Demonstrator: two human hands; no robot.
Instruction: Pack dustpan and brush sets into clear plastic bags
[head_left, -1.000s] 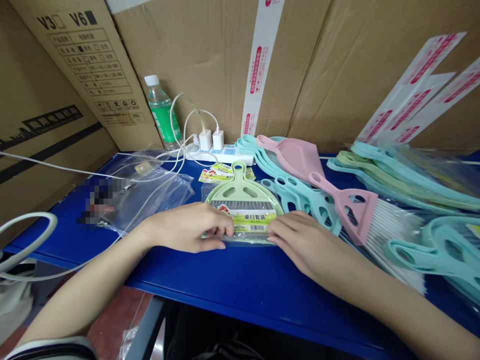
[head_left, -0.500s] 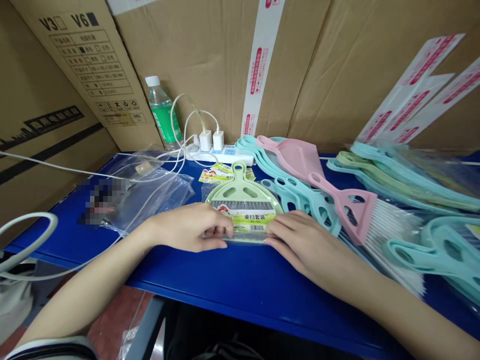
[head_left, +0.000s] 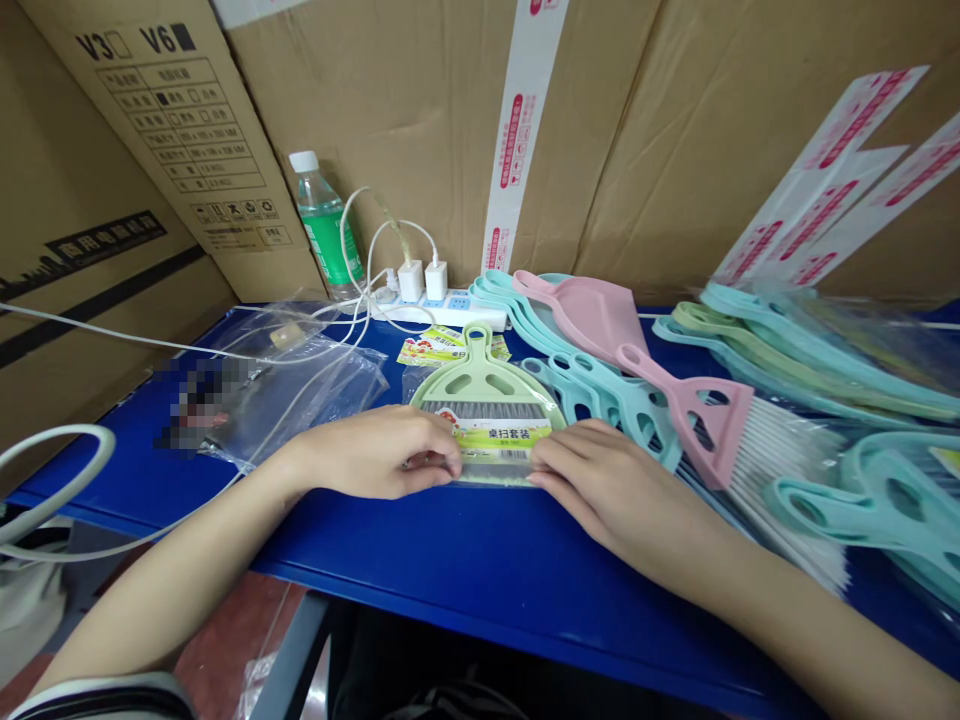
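A light green dustpan and brush set (head_left: 480, 378) lies flat on the blue table inside a clear plastic bag (head_left: 480, 470), handle pointing away from me. A yellow-green label card (head_left: 501, 434) shows through the plastic over grey bristles. At the bag's near left edge, my left hand (head_left: 386, 450) is closed, thumb and fingers pinching the plastic. My right hand (head_left: 600, 478) pinches the near right edge the same way. The fingers' undersides are partly hidden.
Loose label cards (head_left: 429, 346) lie behind the set. Clear bags (head_left: 300, 400) spread leftward. Rightward are a pink dustpan (head_left: 596, 312), a pink brush (head_left: 694, 405), teal brushes (head_left: 611, 395) and bagged sets (head_left: 900, 490). A power strip (head_left: 469, 312), bottle (head_left: 330, 235) and cardboard (head_left: 420, 120) stand behind.
The fingers of my left hand have shifted slightly and tucked closer together at the bag's edge. My right hand and the green set stay nearly in place.
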